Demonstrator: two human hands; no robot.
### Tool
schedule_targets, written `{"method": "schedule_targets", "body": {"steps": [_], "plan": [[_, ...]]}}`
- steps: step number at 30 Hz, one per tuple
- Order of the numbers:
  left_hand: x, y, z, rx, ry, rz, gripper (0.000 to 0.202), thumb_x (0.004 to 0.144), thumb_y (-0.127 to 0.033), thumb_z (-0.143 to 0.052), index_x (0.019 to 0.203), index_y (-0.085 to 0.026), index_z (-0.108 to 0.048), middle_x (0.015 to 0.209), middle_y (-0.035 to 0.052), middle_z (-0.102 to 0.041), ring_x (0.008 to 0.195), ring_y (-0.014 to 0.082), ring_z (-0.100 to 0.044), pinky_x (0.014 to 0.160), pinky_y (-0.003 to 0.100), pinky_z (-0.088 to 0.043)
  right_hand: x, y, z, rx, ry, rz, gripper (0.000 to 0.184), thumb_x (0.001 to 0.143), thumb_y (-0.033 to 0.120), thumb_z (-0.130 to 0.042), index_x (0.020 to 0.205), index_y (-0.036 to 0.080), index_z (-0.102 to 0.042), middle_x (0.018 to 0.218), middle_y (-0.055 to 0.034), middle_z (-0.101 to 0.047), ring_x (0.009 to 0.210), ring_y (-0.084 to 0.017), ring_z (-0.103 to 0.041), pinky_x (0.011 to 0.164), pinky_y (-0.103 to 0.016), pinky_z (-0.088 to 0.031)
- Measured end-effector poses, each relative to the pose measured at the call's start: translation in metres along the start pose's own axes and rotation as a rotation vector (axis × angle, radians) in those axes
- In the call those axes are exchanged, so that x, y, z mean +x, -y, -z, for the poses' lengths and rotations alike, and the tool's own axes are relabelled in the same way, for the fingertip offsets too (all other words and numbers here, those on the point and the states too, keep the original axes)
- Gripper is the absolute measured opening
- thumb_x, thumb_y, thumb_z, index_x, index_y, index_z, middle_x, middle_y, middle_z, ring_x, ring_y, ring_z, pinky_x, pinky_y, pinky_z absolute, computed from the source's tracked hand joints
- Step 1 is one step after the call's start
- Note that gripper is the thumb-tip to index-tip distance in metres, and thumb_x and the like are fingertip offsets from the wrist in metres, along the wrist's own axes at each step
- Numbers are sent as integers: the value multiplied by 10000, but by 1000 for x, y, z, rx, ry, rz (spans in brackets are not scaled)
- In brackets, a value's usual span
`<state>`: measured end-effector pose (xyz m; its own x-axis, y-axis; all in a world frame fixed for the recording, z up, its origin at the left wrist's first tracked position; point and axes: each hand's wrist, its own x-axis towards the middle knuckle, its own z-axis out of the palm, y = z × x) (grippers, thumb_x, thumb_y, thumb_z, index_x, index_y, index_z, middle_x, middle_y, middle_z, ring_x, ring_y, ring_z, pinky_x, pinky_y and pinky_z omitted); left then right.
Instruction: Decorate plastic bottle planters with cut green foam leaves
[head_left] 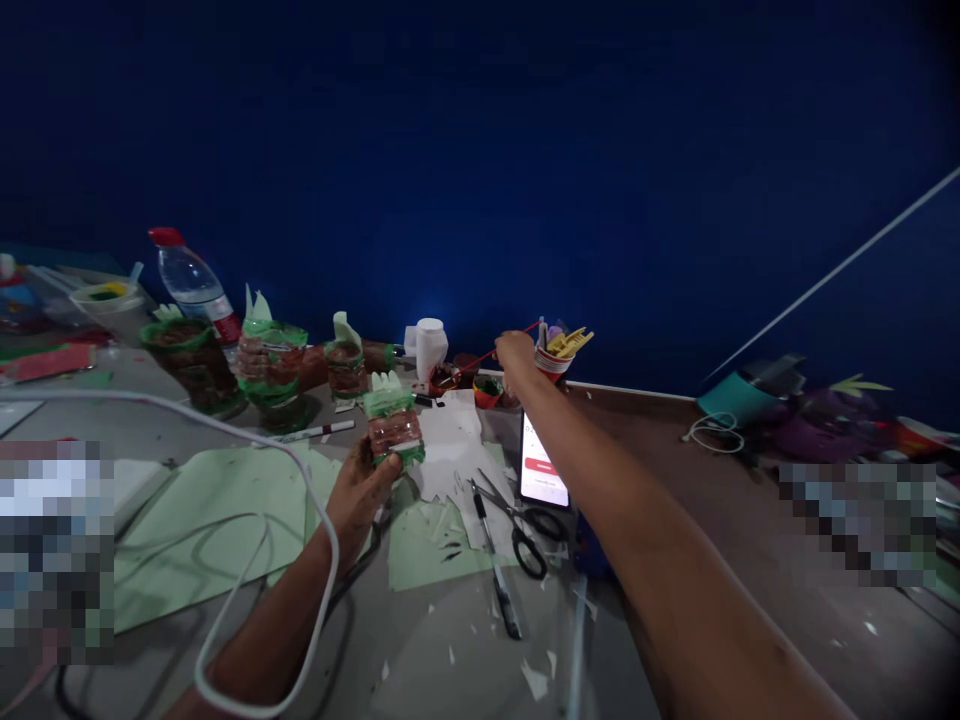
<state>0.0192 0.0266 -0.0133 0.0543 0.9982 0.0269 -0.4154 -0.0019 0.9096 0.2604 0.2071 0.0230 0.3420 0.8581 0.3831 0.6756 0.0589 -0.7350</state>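
My left hand (367, 490) is closed around a small plastic container painted brown and green (396, 430), with a pale paper cutout rising from its top. Reaching far forward, my right hand (516, 350) pinches a thin red stick that looks like a paintbrush (484, 359). The stick slants down to the left, its lower end at a small cup with brown paint (444, 378); whether it touches the paint I cannot tell. Beside that stands a small cup with green paint (487, 391). Similar painted containers (274, 370) stand to the left.
Scissors (529, 540), a pen (495, 560) and a lit phone (544, 465) lie in front. A white cable (322, 560) loops over my left forearm. Green paper sheets (217, 520), a water bottle (195, 285), a white bottle (430, 350) and a cup of yellow utensils (553, 362) are around.
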Motion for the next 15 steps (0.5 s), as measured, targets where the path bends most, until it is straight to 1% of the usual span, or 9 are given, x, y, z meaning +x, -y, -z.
{"method": "schedule_targets", "body": {"steps": [2, 6, 9, 11, 13, 15], "plan": [[-1, 0, 0, 12, 12, -6, 517, 635, -399, -775, 1092, -205, -629, 1216, 107, -621, 1137, 298, -557, 890, 352, -478, -5, 4, -1, 3, -49, 8, 304, 901, 310, -547, 1164, 159, -545, 1162, -84, -578, 979, -210, -595, 823, -413, -512], [-1, 1, 1, 38, 12, 25, 568, 640, -405, -769, 1131, -181, -593, 1249, 131, -595, 1145, 315, -547, 889, 371, -473, -17, 21, -6, 26, -101, 77, 209, 854, 186, -518, 1058, 157, -554, 965, -78, -643, 909, -221, -602, 825, -371, -456], [-1, 4, 3, 53, 13, 35, 571, 654, -410, -759, 1145, -183, -575, 1281, 130, -570, 1158, 308, -536, 874, 356, -478, -22, 33, -14, 47, -111, 97, 246, 826, 165, -471, 1069, 152, -509, 944, -88, -647, 884, -217, -604, 802, -333, -437], [0, 5, 4, 58, 25, 36, 559, 673, -410, -747, 1158, -200, -567, 1291, 117, -563, 1155, 289, -540, 867, 338, -480, -23, 39, -18, 56, -105, 84, 295, 832, 174, -439, 1121, 121, -467, 957, -111, -649, 885, -207, -609, 792, -311, -438], [1, 6, 4, 52, 29, 35, 544, 679, -399, -745, 1160, -217, -568, 1281, 101, -572, 1133, 267, -557, 866, 326, -479, -25, 42, -21, 58, -71, 80, 334, 846, 197, -422, 1167, 105, -440, 954, -114, -660, 887, -190, -616, 791, -286, -440], [1, 6, 4, 32, 15, 26, 535, 658, -384, -765, 1135, -218, -587, 1235, 93, -603, 1085, 256, -588, 861, 325, -483, -27, 45, -22, 51, -2, 98, 310, 853, 229, -437, 1143, 131, -487, 928, -84, -677, 877, -172, -624, 794, -260, -439]]}}
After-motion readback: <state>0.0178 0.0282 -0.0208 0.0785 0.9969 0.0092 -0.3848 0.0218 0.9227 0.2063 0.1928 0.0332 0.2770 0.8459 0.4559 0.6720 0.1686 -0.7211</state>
